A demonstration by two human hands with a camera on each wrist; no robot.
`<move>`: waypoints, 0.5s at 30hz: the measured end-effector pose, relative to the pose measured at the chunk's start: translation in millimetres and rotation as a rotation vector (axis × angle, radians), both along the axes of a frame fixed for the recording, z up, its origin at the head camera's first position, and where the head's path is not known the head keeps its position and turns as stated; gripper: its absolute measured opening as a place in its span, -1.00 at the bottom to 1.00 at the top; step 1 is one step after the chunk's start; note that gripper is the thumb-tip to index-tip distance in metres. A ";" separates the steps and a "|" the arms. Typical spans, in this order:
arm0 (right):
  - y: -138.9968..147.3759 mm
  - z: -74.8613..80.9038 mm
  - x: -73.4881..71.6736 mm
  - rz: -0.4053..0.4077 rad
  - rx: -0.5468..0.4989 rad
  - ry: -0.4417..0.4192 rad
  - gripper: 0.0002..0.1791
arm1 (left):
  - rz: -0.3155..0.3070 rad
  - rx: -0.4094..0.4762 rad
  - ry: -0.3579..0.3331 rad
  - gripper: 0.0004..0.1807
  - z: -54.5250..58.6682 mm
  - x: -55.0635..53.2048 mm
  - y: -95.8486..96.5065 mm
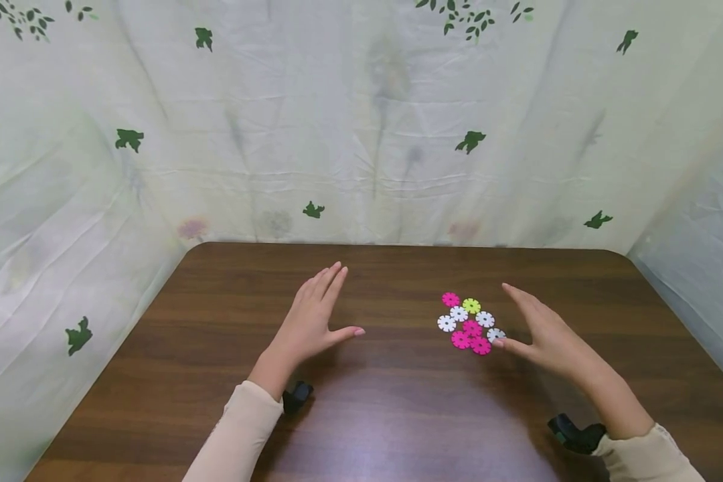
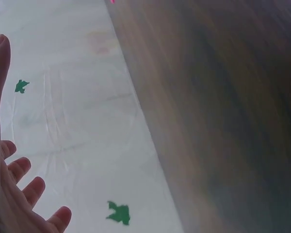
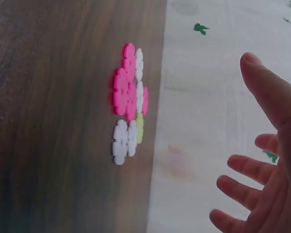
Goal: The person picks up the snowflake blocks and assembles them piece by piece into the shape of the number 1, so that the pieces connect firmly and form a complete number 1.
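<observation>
A small cluster of flat, notched plastic discs lies on the brown table, right of its middle. It has several pink discs, several white discs and one yellow-green disc. My right hand hovers just right of the cluster, fingers extended and thumb apart; in the head view the thumb tip overlaps the edge of a white disc. Well to the left of the discs, my left hand is held over the table with its fingers spread. Both hands hold nothing. The right wrist view shows the pink discs beyond the thumb.
The wooden table has rounded far corners. Behind it and along both sides hangs a pale curtain with green leaf and bird shapes. A dark wrist camera sits on the left wrist, and another dark wrist camera on the right.
</observation>
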State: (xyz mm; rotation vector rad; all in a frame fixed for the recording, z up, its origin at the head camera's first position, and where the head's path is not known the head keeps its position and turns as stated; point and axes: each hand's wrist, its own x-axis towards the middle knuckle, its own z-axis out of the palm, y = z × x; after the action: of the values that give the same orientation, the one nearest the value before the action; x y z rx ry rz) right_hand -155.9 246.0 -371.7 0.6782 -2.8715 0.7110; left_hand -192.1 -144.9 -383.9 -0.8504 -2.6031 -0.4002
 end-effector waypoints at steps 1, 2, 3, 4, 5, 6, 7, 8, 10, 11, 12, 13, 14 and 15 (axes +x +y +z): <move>0.2 -1.1 0.1 -0.009 -0.012 -0.024 0.04 | -0.003 0.017 -0.005 0.11 -1.4 -1.3 3.5; 0.4 -2.3 0.2 -0.014 -0.024 -0.044 0.03 | -0.006 0.028 -0.010 0.11 -3.0 -2.6 6.8; 0.8 -4.0 0.1 -0.020 -0.032 -0.061 0.03 | -0.010 0.040 -0.011 0.11 -4.5 -3.7 10.2; 1.1 -5.8 -0.2 -0.026 -0.039 -0.071 0.02 | -0.011 0.053 -0.020 0.11 -5.9 -4.4 13.6; 1.6 -8.0 -0.5 -0.029 -0.046 -0.078 0.01 | -0.012 0.068 -0.032 0.11 -6.7 -4.5 17.0; 2.2 -10.2 -0.7 -0.029 -0.051 -0.083 0.00 | -0.014 0.084 -0.044 0.11 -7.4 -4.7 20.7; 2.9 -12.4 -0.8 -0.027 -0.058 -0.089 -0.01 | -0.017 0.104 -0.055 0.11 -8.3 -4.8 24.3; 3.3 -14.4 -0.8 -0.026 -0.065 -0.094 -0.02 | -0.020 0.123 -0.071 0.10 -8.9 -4.6 27.8; 4.1 -18.5 -1.5 -0.021 -0.080 -0.095 -0.06 | -0.020 0.163 -0.111 0.10 -10.8 -4.1 34.8; 4.5 -20.6 -1.8 -0.016 -0.088 -0.091 -0.08 | -0.023 0.182 -0.127 0.11 -11.6 -3.7 38.3; 4.8 -22.7 -2.3 -0.013 -0.094 -0.089 -0.09 | -0.027 0.200 -0.141 0.11 -12.5 -3.3 41.7; 4.9 -25.0 -3.0 -0.013 -0.099 -0.087 -0.11 | -0.032 0.216 -0.152 0.11 -13.8 -3.0 45.1; 5.0 -27.1 -3.7 -0.012 -0.104 -0.085 -0.13 | -0.035 0.228 -0.162 0.12 -14.9 -2.8 48.4; 5.2 -29.3 -4.4 -0.014 -0.106 -0.084 -0.15 | -0.039 0.242 -0.172 0.12 -16.0 -2.6 51.8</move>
State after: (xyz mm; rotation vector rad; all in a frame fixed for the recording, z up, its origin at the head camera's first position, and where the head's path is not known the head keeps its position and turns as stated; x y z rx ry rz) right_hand -160.2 251.1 -400.9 0.6282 -2.8856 0.9031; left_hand -194.7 -93.1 -399.9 -0.8159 -2.6227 -0.8135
